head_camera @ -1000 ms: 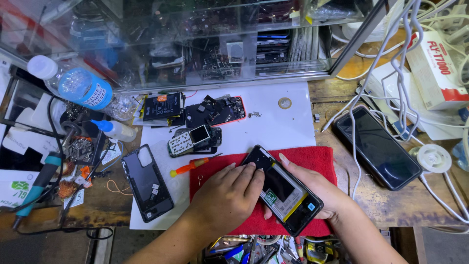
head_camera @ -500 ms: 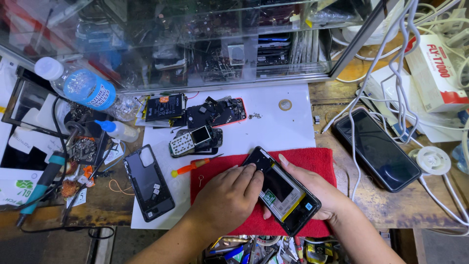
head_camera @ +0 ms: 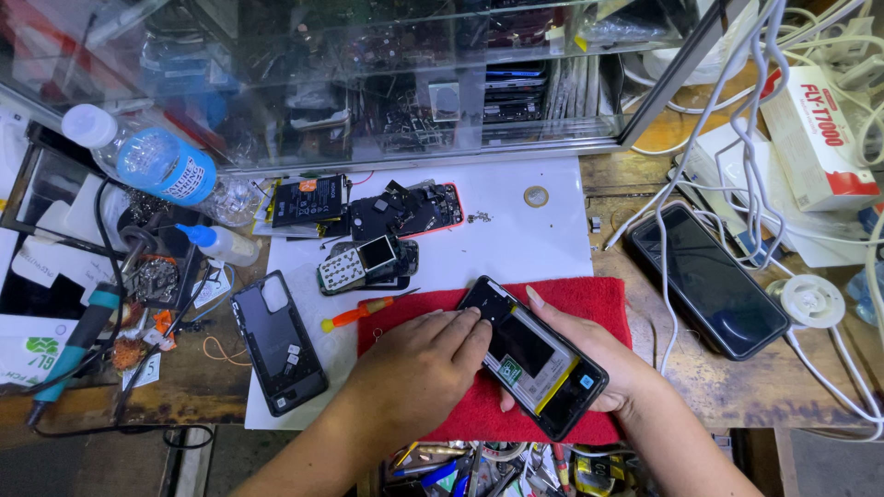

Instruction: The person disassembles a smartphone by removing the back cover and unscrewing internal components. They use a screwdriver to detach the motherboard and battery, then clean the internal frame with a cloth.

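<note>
Both hands [head_camera: 419,373] hold the opened phone [head_camera: 532,357] diagonally, seemingly top end up-left.

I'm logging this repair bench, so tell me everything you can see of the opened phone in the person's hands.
The opened phone is a black slab with its back cover off, showing a dark battery, a yellow strip along one edge and small stickers. It lies tilted diagonally over the red cloth, inner side up. The right hand cradles it from beneath and the side; the left hand presses fingertips on its upper left edge.
</note>
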